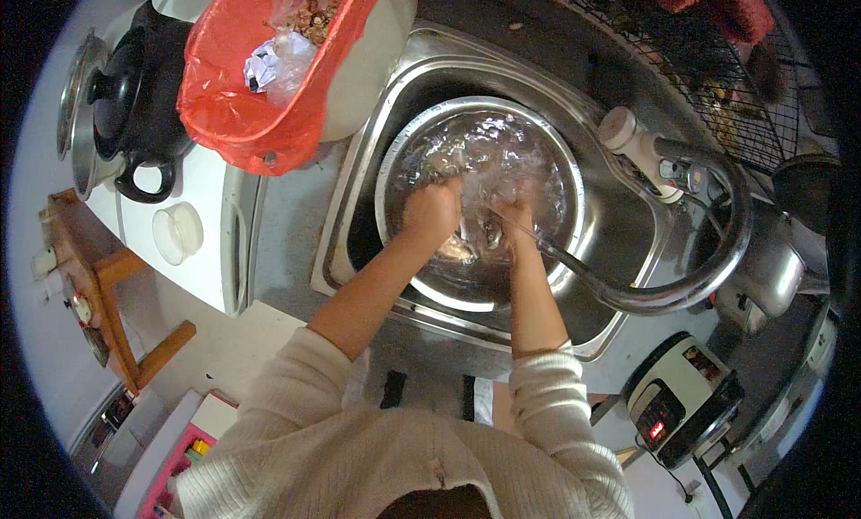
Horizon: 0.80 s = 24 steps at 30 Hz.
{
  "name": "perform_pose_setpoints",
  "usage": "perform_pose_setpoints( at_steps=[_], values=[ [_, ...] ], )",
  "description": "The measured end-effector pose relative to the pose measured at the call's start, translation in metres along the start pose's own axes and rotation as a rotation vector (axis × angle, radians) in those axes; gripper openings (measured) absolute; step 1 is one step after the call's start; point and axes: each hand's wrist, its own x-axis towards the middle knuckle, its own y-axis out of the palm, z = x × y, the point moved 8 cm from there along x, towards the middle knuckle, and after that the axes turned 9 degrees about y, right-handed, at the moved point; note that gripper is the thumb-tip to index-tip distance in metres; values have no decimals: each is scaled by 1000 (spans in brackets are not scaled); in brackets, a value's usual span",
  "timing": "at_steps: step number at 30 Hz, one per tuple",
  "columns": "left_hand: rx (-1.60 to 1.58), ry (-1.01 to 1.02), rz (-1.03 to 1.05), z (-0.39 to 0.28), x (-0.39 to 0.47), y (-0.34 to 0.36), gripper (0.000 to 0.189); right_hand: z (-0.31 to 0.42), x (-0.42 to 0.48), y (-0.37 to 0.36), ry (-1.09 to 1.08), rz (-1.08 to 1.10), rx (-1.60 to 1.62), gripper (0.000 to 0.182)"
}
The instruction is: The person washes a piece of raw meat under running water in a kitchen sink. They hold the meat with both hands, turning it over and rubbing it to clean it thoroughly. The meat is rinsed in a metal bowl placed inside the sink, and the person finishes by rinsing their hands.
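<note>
A round stainless-steel basin (580, 203) of stirred, bubbling water sits inside the metal sink (615, 250). My left hand (432, 213) dips into the water on the basin's left side, its fingers curled and their tips hidden. Opposite it, my right hand (519, 216) is partly under water, blurred by splashes and the stream. Whether either hand holds something cannot be made out. From the curved metal faucet spout (672, 297), a thin stream of water (511, 221) runs in between the hands. Something pale (459, 250) shows in the water below my left hand.
A red-bagged bin (249, 139) with scraps stands at the sink's upper left. Beyond it are a black pot (158, 89) and a clear cup (177, 233) on a white surface. The faucet body (639, 149) and a cooker with a lit display (679, 398) are on the right.
</note>
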Motion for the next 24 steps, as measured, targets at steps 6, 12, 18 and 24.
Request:
perform_pose_setpoints(
  at_steps=[6, 12, 18, 24],
  values=[
    [-475, 123, 42, -25, -4, 47, 67, 36, -68, 22, 326, 508, 900, 45],
    [-990, 67, 148, -12, 2, 55, 55, 17, -57, 9, 303, 399, 682, 30],
    [-1205, -249, 219, 13, -1, 70, 25, 21, -46, 8, 289, 375, 587, 28],
    [-1636, -163, 319, 6, -1, 79, 33, 33, -45, 4, 217, 428, 518, 30]
  ],
)
